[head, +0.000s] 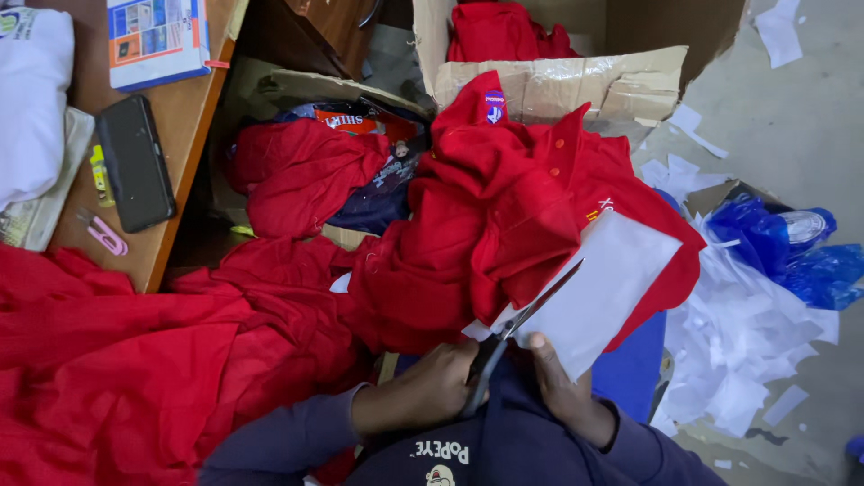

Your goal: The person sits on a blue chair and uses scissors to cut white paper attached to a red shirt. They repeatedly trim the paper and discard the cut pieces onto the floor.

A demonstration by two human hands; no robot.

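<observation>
Messy floor [801,126] w/ paper scraps [738,351]. Left hand [423,391] shut round scissors [526,315], blades open; right hand [562,382] pinches white sheet [612,283]. Cut just begun, most uncut.

This looks like a small garment workshop — a place where clothes are cut and finished by hand. Red shirts [504,216] lie in big heaps across the middle, and more red cloth [117,360] spreads at 8 o'clock. At 12 o'clock an open cardboard box [576,81] holds more red garments. White paper scraps [747,333] cover the grey floor at 3 o'clock, beside crumpled blue plastic bags [783,243]. At 10 o'clock a wooden table [184,117] carries a black phone [135,162], a small pink thread clipper [103,232] and folded white fabric [31,99] — tools and material of sewing work.
</observation>
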